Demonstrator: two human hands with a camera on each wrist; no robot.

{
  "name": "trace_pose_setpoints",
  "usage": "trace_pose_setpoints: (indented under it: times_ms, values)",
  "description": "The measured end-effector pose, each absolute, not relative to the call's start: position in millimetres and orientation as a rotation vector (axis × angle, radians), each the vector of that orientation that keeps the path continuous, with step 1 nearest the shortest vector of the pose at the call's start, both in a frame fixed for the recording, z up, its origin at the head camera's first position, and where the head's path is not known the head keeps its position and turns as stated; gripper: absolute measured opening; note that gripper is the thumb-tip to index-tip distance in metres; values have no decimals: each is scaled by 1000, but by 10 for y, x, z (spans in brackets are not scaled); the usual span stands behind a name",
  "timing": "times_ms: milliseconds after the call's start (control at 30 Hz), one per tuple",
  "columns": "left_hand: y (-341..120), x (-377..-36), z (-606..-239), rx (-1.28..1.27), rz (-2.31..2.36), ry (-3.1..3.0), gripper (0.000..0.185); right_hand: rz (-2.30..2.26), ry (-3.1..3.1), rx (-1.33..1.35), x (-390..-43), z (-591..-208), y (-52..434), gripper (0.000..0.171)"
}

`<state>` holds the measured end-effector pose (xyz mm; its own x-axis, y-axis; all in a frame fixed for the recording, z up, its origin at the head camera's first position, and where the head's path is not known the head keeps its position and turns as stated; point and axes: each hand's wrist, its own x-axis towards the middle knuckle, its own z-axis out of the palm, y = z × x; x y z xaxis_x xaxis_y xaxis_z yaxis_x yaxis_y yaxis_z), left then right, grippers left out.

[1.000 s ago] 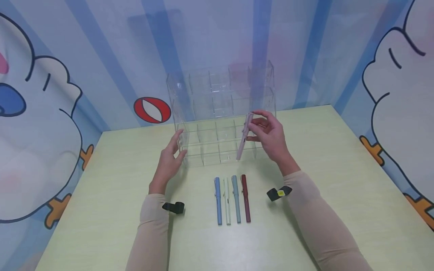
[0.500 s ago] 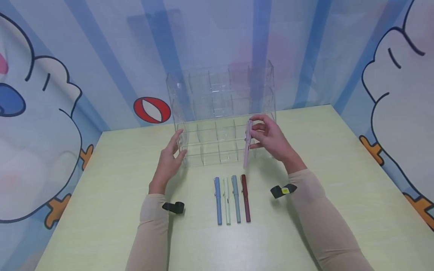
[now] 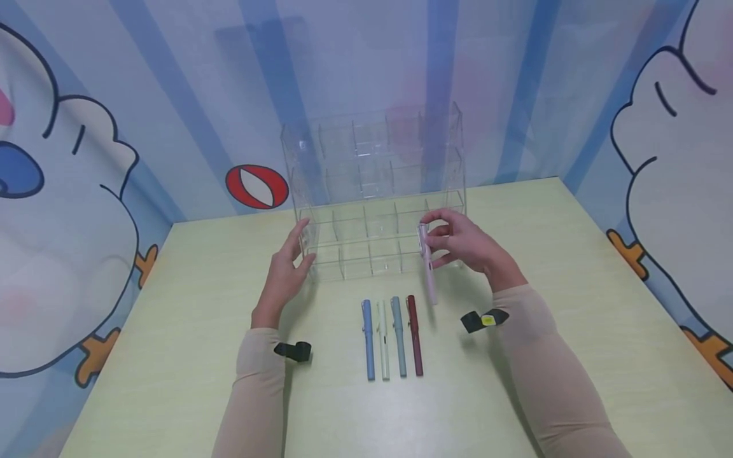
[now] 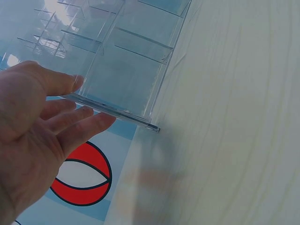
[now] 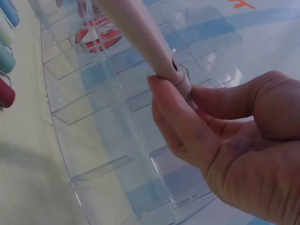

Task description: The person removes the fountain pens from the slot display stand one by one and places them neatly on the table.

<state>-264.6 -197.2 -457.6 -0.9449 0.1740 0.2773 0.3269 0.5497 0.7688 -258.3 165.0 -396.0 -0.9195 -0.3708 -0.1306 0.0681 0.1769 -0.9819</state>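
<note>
In the head view a clear divided organizer with stepped rows of compartments stands at the back of the table. My left hand holds its left side panel, thumb on one face and fingers on the other. Before the front right of the organizer, my right hand pinches a light purple pen near its clip end. The pen's other end slants down toward the table. Lying side by side in front are a blue pen, a pale green pen, a grey-blue pen and a dark red pen.
The pale wood-look table ends against a blue-striped backdrop with cartoon figures at both sides. A red and white oval is printed on it, left of the organizer. Each wrist wears a small black camera.
My right hand has moved down, toward me and slightly right with the light purple pen, whose lower end has swung from left to right. My left hand and the pens on the table stay put.
</note>
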Motion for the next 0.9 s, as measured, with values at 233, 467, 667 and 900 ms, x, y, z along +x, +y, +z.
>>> trace_pose_setpoints:
  times_ms: [233, 467, 667, 900]
  values:
    - [-1968, -2633, -4569, -414, -1355, -2619, 71, -1723, 2016, -358, -2565, -3951, 1707, 38]
    - [-1971, -2630, -4560, -404, -1349, -2631, 72, -1642, 1896, -382, -2574, -3972, 1772, 36]
    - [-1969, -2629, -4561, -403, -1346, -2629, 72, -1546, 1854, -388, -2571, -4011, 1793, 35]
    - [-1958, -2627, -4551, -401, -1347, -2631, 72, -1401, 1870, -441, -2564, -4061, 1795, 44]
